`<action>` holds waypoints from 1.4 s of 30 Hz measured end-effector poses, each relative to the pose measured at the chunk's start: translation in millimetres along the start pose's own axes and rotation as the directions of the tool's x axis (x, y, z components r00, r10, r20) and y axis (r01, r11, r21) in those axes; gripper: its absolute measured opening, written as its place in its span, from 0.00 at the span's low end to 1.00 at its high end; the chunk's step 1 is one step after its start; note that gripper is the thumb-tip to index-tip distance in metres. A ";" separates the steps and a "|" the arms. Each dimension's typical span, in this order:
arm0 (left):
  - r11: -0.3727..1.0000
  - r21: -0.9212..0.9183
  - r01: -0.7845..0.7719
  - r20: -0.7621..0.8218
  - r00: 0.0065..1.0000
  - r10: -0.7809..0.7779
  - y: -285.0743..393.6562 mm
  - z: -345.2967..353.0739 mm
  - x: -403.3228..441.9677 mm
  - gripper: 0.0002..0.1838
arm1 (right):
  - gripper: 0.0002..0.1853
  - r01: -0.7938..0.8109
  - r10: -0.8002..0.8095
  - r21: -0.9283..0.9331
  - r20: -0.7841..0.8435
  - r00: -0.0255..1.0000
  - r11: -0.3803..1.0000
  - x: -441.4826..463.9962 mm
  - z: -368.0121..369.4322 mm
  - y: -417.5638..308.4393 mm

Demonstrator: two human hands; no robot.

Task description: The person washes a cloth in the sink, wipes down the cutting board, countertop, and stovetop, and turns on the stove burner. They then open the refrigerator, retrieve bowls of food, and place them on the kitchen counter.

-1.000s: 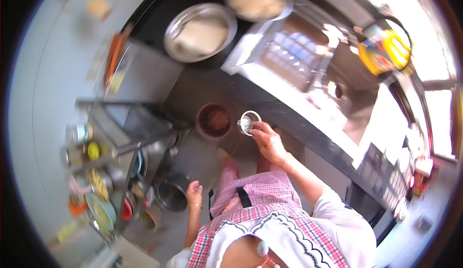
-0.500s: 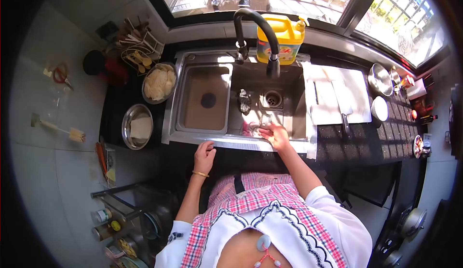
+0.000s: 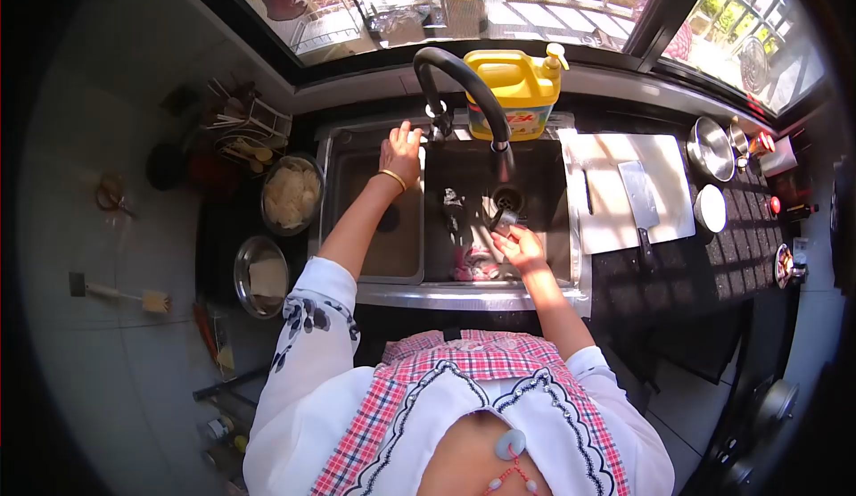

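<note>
My left hand (image 3: 401,154) reaches over the left side of the sink, fingers stretched out and apart, just left of the base of the black faucet (image 3: 464,72). Nothing shows in it. My right hand (image 3: 522,248) is low in the right basin (image 3: 544,175), its fingers closed on a small shiny cup-like piece (image 3: 505,221) right below the drain (image 3: 509,199). A pink-and-white crumpled cloth or bag (image 3: 475,264) lies in the basin to the left of that hand. Farther up lies a small silvery crumpled thing (image 3: 453,209), its kind unclear.
A yellow detergent jug (image 3: 513,95) stands behind the sink. On the right are a white cutting board (image 3: 602,215) with a cleaver (image 3: 638,194), a white bowl (image 3: 710,209) and a metal bowl (image 3: 711,150). Two bowls with pale food (image 3: 290,194) stand left.
My left hand has moved from the sink's front edge up and forward toward the faucet base. My right hand still holds the small piece, now closer to the drain. The view has shifted slightly.
</note>
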State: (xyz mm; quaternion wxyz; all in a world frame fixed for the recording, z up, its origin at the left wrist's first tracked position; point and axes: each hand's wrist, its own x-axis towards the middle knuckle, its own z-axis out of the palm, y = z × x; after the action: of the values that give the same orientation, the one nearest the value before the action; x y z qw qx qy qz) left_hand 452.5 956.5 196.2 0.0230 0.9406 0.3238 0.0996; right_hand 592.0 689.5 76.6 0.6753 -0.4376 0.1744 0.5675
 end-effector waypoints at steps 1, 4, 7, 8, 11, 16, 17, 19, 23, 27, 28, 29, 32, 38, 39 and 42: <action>0.997 0.080 -0.008 0.071 0.997 0.002 -8.7 4.0 15.5 0.30 | 0.09 -0.012 0.012 0.008 -0.078 0.997 1.000 1.2 3.4 -1.4; 0.940 0.280 -0.194 0.096 0.980 0.174 -28.3 26.1 30.6 0.24 | 0.09 0.016 -0.016 -0.009 -0.067 0.998 1.000 17.8 1.8 -2.6; 0.996 0.053 -0.070 0.275 0.960 0.052 -28.5 41.1 30.6 0.21 | 0.09 0.017 -0.016 0.008 -0.072 0.997 1.000 38.6 -4.2 -3.7; 1.000 0.010 -0.004 0.249 0.969 0.002 -23.1 43.6 24.0 0.18 | 0.09 0.022 -0.023 -0.003 -0.085 0.996 1.000 45.3 -5.7 -4.7; 1.000 0.021 0.004 -0.187 0.982 0.000 20.2 30.0 -12.9 0.22 | 0.08 -0.018 0.017 -0.003 -0.206 0.978 1.000 62.3 10.0 -13.5; 0.640 -0.701 0.313 0.289 0.946 -0.145 109.2 137.1 -51.2 0.21 | 0.07 0.044 -0.122 -0.350 -0.204 0.971 0.936 52.0 36.1 -23.4; 0.415 -0.705 0.575 0.519 0.817 -0.250 133.2 154.5 -37.0 0.19 | 0.06 0.058 -0.139 -0.441 -0.152 0.979 0.895 51.7 43.5 -29.5; -0.241 -0.650 0.721 0.757 0.642 -0.123 154.5 137.9 -14.6 0.15 | 0.04 0.324 -0.405 -0.515 -0.049 0.913 0.793 40.6 59.3 -17.3; -0.521 -0.478 0.707 0.862 0.493 -0.122 168.3 182.7 -13.3 0.10 | 0.08 0.386 -0.484 -0.629 0.018 0.875 0.675 26.9 42.1 -25.8; -0.623 -0.528 0.577 0.770 0.634 -0.065 177.1 167.2 -5.0 0.13 | 0.09 0.402 -0.459 -0.329 -0.115 0.881 0.854 28.9 60.5 -48.1; -0.597 -0.549 0.585 0.748 0.662 -0.039 182.4 164.8 -6.8 0.13 | 0.09 0.364 -0.436 -0.349 -0.153 0.887 0.864 39.9 53.9 -51.0; -0.573 -0.569 0.591 0.727 0.686 -0.015 186.3 162.7 -8.9 0.13 | 0.09 0.321 -0.409 -0.369 -0.192 0.892 0.873 47.3 46.0 -50.8; -0.475 -0.593 0.650 0.744 0.668 -0.013 163.1 168.9 -14.2 0.13 | 0.08 0.359 -0.441 -0.550 -0.020 0.897 0.754 47.8 37.2 -44.1; -0.609 -0.276 0.744 0.782 0.542 0.308 131.7 143.7 2.2 0.12 | 0.10 0.538 -0.282 -0.834 0.549 0.787 -0.121 35.4 28.9 -62.3; -0.604 -0.274 0.748 0.784 0.537 0.310 130.4 157.8 -1.8 0.12 | 0.10 0.536 -0.286 -0.836 0.545 0.788 -0.115 34.9 28.3 -65.8; -0.388 -0.487 0.782 0.788 0.586 0.192 129.7 167.1 -3.1 0.14 | 0.11 0.653 -0.127 -0.730 0.680 0.722 -0.198 49.1 11.1 -66.1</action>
State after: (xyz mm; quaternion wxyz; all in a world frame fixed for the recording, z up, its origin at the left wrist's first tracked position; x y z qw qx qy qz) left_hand 562.4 855.8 46.0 0.8667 0.3346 0.3697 -0.0131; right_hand 664.4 730.2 72.8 0.3163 -0.6900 -0.5613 0.3299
